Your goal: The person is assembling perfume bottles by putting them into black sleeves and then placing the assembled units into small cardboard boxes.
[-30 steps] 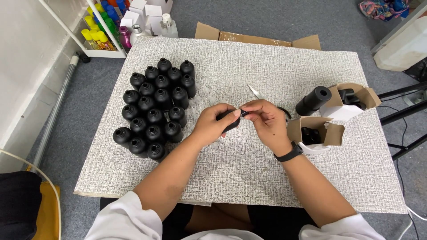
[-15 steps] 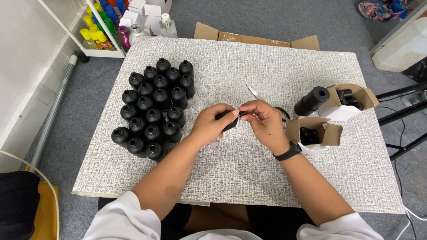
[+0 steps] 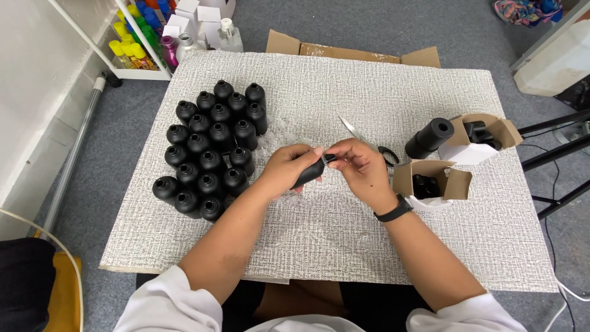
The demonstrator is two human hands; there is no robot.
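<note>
1. The left hand (image 3: 287,169) has its grip clenched around a small black bottle (image 3: 309,174), held tilted above the middle of the worktop (image 3: 344,246), its neck pointing toward the right hand.
2. The right hand (image 3: 362,169) pinches at the bottle's mouth with thumb and forefinger; whether something small sits between those fingertips cannot be told.
3. Judged from this, the work at the neck goes best with the left hand keeping the bottle steady while only the right fingertips move, and with wrists low over the worktop.
4. Just left of the hands stands a dense cluster of matching black bottles (image 3: 212,147), upright and touching one another; elbows should stay clear of them.
5. Behind the right hand lie scissors (image 3: 367,138); beyond them a black cylinder (image 3: 429,138) lies on its side.
6. Two open cardboard boxes (image 3: 430,181) holding dark parts sit at the right.
</note>
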